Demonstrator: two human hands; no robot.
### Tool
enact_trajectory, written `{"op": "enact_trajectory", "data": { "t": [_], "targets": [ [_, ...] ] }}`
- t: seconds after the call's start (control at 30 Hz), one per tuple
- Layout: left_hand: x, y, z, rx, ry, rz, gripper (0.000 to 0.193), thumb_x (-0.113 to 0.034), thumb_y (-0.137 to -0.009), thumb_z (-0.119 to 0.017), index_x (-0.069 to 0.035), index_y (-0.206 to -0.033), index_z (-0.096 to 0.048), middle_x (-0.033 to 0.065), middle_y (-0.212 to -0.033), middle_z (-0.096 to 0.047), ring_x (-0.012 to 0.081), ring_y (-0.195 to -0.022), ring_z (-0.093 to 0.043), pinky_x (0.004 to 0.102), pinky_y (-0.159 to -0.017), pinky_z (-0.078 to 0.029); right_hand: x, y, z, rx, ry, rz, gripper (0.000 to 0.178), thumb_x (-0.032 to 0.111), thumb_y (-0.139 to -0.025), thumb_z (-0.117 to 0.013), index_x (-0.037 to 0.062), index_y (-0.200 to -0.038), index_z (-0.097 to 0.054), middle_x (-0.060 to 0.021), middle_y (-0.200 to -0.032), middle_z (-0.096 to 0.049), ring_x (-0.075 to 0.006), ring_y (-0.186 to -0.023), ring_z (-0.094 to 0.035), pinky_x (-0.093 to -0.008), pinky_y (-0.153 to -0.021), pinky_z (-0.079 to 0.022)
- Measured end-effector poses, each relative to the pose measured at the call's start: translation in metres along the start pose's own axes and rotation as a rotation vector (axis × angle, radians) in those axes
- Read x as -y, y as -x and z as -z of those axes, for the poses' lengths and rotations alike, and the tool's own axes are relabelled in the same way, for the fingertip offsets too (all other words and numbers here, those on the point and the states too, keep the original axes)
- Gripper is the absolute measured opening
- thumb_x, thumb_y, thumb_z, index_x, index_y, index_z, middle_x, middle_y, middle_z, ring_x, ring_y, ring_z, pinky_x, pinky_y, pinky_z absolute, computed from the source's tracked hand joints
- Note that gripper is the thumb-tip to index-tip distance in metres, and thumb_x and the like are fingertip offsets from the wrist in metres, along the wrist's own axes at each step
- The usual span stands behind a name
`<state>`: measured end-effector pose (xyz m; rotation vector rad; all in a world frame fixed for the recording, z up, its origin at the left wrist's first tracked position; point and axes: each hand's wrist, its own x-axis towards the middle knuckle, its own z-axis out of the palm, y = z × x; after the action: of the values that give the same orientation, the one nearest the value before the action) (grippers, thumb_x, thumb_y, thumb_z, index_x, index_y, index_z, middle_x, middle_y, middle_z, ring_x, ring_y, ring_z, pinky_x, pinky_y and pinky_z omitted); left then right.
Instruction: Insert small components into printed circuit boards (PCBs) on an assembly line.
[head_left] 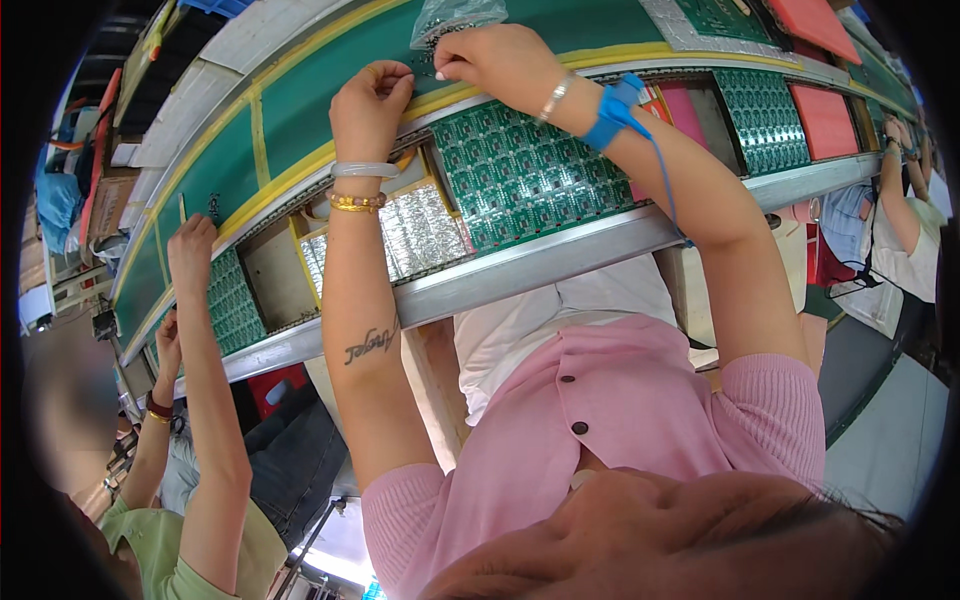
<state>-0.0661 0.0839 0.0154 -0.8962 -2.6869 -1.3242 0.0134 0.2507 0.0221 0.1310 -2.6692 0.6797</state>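
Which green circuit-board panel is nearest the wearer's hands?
The middle panel, just below the right hand in view and between both forearms. Others, like the right panel and the left panel by a co-worker's arm, lie outside them.

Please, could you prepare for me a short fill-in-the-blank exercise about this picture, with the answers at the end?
1. The strap around the right forearm has the colour ____.
2. Just beyond the right hand lies a clear plastic ____ with small dark parts.
3. The tape on the green worktop has the colour ____.
4. This person wears the gold bracelet on the ____ side.

Missing words: blue; bag; yellow; left.
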Motion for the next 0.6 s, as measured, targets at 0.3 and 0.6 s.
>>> {"op": "enact_trajectory", "data": {
  "t": [0.3, 0.6],
  "targets": [
    [0.004, 0.001, 0.010, 0.069, 0.088, -0.003, 0.014, -0.015, -0.083, -0.063, -0.006, -0.090, -0.070, 0.0071, -0.076, -0.069, 0.0143, -0.069, -0.066, 0.0256, -0.065, -0.050, 0.007, 0.101, 0.052, 0.012, -0.187, -0.064, 0.012, 0.019, -0.079, -0.063, 0.0068, -0.080, -0.061, -0.0077, -0.080, -0.058, -0.0277, -0.081, -0.055, -0.0369, -0.070, -0.045],
    [-0.014, 0.012, 0.022, 0.152, 0.160, -0.004, 0.015, -0.007, -0.090, -0.055, 0.003, -0.100, -0.059, 0.0087, -0.090, -0.067, 0.0112, -0.082, -0.062, 0.0224, -0.074, -0.049, 0.010, 0.115, 0.044, -0.007, -0.113, 0.029, 0.013, 0.014, -0.072, -0.069, 0.0058, -0.078, -0.060, -0.0042, -0.089, -0.054, -0.0259, -0.087, -0.049, -0.0345, -0.077, -0.041]
  ]
}}
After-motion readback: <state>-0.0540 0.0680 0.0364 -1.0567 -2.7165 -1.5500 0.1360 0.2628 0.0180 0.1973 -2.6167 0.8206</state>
